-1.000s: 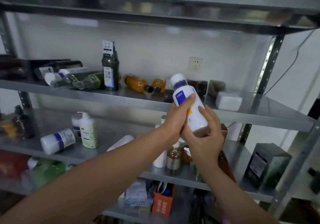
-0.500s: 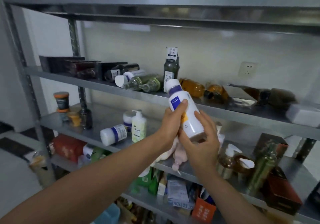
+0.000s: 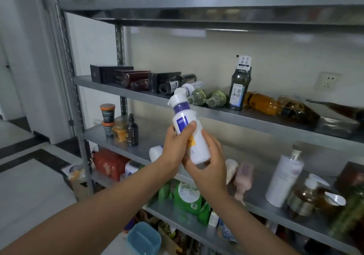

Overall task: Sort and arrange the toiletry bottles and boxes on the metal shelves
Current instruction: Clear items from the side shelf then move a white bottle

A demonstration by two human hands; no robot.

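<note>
Your left hand grips the white bottle mid-body, and your right hand curls round its base. It is tilted, in front of the shelf. Shelving it carelessly could set the lying glass bottles rolling.

A white bottle with purple band and blue label, tilted cap-up leftward, held before the metal shelves.

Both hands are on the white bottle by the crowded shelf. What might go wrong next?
Setting the white bottle onto the shelf could nudge the green bottles lying near its edge; they might roll off. The tall dark bottle standing beside them could topple if bumped.
</note>
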